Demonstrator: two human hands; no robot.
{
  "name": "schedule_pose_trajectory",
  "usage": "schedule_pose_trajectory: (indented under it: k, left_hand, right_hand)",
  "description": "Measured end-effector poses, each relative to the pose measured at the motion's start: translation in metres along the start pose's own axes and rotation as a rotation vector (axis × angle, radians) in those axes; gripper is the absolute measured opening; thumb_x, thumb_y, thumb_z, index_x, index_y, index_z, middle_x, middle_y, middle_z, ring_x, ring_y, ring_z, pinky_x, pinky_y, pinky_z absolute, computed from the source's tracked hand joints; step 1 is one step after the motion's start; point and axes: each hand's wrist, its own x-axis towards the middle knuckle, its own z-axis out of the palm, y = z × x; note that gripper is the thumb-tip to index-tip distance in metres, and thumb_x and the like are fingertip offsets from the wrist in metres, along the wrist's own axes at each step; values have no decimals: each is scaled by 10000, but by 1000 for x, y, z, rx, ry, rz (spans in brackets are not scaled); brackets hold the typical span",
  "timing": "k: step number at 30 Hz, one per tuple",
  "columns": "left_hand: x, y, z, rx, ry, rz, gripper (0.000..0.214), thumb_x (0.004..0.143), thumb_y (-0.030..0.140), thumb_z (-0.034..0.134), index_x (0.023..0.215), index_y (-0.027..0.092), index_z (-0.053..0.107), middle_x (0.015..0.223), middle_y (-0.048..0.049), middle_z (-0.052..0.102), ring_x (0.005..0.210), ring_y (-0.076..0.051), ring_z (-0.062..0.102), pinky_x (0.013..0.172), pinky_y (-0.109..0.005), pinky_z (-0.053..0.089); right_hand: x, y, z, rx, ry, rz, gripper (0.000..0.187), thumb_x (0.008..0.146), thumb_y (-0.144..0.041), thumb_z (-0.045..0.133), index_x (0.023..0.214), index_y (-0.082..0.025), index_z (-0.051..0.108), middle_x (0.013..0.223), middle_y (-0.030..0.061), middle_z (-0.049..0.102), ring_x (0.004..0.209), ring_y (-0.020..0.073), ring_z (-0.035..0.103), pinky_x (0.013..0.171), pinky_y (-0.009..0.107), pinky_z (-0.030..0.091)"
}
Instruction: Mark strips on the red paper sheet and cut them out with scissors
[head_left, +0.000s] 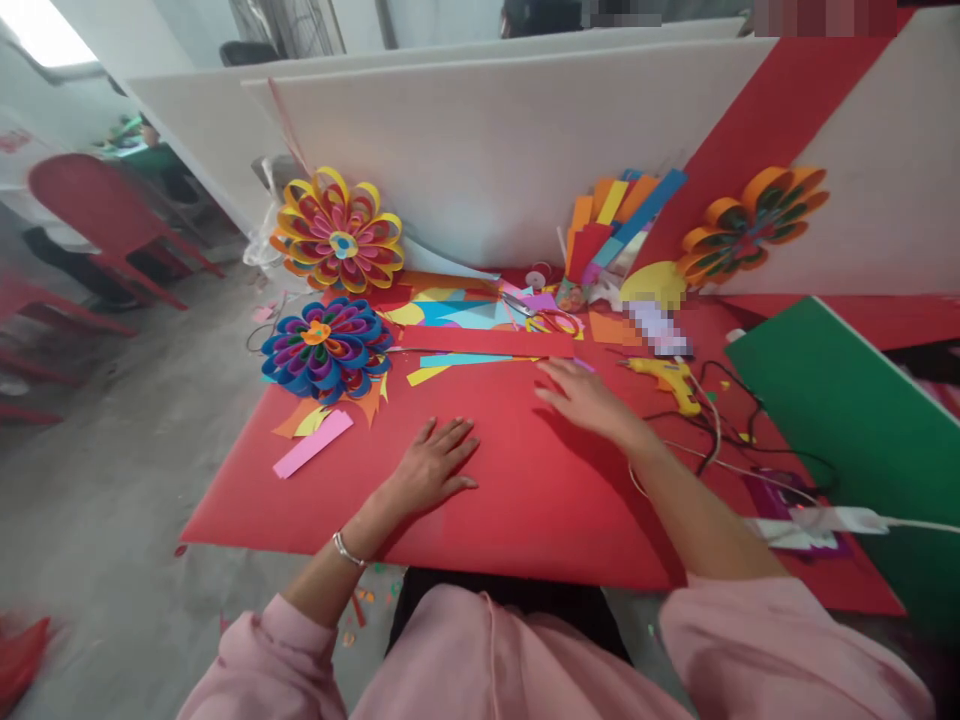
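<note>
My left hand (433, 462) lies flat on the red tabletop (495, 510), fingers spread, holding nothing. Near the far paper pile, my right hand (581, 395) is stretched out, its fingertips by the right end of a long red paper strip (487, 342); whether they touch it I cannot tell. Beneath that strip lie a blue strip (465, 359) and a yellow strip (431, 374). Scissors with yellow handles (551, 322) rest just behind. To the left are a blue and purple paper flower (326, 348) and a pink paper strip (313, 444).
A yellow glue gun (667, 380) with tangled cords lies on the right, near a white power strip (825, 522) and a green board (885, 430). Behind stand a yellow and red paper flower (341, 235), a holder of paper strips (574, 292), an orange flower (757, 225) and a white partition (480, 160).
</note>
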Motion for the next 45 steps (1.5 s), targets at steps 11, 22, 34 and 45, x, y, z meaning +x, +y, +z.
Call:
schedule_pose_trajectory:
  k: [11, 22, 34, 45]
  left_hand:
    - [-66, -13, -31, -85, -73, -221, 508, 994, 564, 681, 1403, 270, 745, 1629, -160, 572, 1500, -400, 564, 1283, -733, 307]
    - [-84, -10, -16, -91, 45, -289, 473, 1027, 549, 600, 1356, 253, 765, 1593, -158, 614, 1503, -379, 563, 1284, -652, 370]
    - [-89, -2, -1, -93, 138, -330, 519, 1049, 550, 531, 1433, 248, 707, 1610, -140, 601, 1538, -350, 528, 1308, -625, 333]
    - [-74, 28, -21, -351, 420, -411, 312, 999, 522, 648, 1179, 314, 794, 1360, -110, 765, 1303, -336, 703, 1128, -588, 552]
  right_hand:
    - [-135, -27, 56, -31, 129, 205, 502, 1068, -464, 512, 1506, -258, 647, 1663, 159, 535, 1573, 382, 462, 1277, 631, 392]
    - [-140, -18, 31, 150, 281, 424, 568, 979, -454, 618, 1458, -149, 642, 1401, 225, 718, 1273, 397, 696, 1105, 565, 553]
    - [-122, 5, 20, 562, 256, 596, 369, 870, -517, 702, 1059, -213, 792, 1031, 104, 843, 1013, 324, 785, 893, 438, 620]
    - [-132, -18, -9, 731, 274, 383, 370, 909, -566, 684, 1101, -253, 734, 1111, 55, 829, 1033, 294, 784, 890, 397, 626]
